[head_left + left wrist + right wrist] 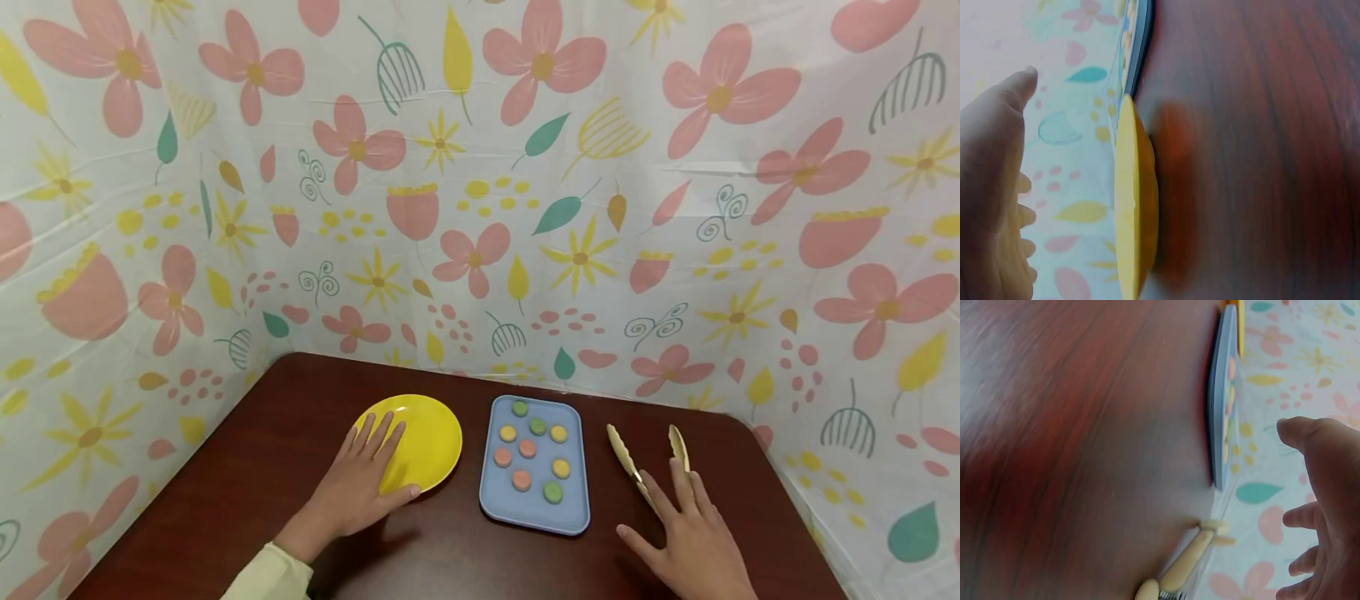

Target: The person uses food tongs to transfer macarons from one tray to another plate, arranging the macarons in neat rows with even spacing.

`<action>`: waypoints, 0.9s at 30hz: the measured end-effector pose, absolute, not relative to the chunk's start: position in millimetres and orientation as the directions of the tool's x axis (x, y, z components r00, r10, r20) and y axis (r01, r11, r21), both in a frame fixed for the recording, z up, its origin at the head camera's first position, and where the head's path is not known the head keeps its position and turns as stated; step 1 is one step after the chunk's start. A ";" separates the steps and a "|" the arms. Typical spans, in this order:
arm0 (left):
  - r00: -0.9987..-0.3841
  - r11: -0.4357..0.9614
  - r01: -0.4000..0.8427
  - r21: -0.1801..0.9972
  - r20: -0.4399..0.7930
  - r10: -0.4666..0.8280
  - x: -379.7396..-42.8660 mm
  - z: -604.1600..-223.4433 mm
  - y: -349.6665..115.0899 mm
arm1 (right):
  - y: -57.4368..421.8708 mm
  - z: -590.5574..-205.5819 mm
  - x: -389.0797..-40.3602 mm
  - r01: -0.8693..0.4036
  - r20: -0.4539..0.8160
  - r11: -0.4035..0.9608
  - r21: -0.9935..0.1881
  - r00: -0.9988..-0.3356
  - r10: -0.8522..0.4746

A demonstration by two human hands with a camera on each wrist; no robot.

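Observation:
My left hand [356, 492] hovers with spread fingers over the near left part of a round yellow plate [431, 442]. In the left wrist view the plate [1135, 206] appears edge-on, with a gap between it and the fingers. My right hand [690, 533] is spread above a pair of tongs [622, 450] with beige scalloped tips, covering their near end. The right wrist view shows the tongs [1188, 559] below that hand, apart from its fingers. Between the hands, a light blue rectangular tray [536, 517] carries several small round green, yellow and pink pieces [527, 448].
Everything lies on a dark reddish-brown wooden table [442, 558]. A white curtain [480, 167] printed with pink flowers and yellow and green leaves hangs along the table's back and sides.

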State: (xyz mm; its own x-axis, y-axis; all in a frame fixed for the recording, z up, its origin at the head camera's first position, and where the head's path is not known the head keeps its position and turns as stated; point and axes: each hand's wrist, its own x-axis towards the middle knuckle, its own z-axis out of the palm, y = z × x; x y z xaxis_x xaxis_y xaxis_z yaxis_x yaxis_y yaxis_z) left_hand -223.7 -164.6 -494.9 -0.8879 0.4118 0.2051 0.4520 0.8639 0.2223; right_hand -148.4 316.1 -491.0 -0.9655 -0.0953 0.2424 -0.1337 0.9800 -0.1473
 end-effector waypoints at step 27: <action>-0.969 0.614 0.140 0.776 -0.021 0.247 -252.6 -532.7 -215.9 | 358.6 -501.2 -160.4 0.154 0.023 0.942 -0.297 -0.985 0.168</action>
State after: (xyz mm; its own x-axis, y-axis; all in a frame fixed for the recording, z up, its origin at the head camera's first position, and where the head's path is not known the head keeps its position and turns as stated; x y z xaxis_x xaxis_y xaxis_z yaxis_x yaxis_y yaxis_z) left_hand -252.6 -215.9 -532.7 -0.9688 0.2471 -0.0211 0.1398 0.6144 0.7765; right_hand -160.4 358.6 -501.2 -0.9855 0.1683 0.0233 0.1539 0.9425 -0.2968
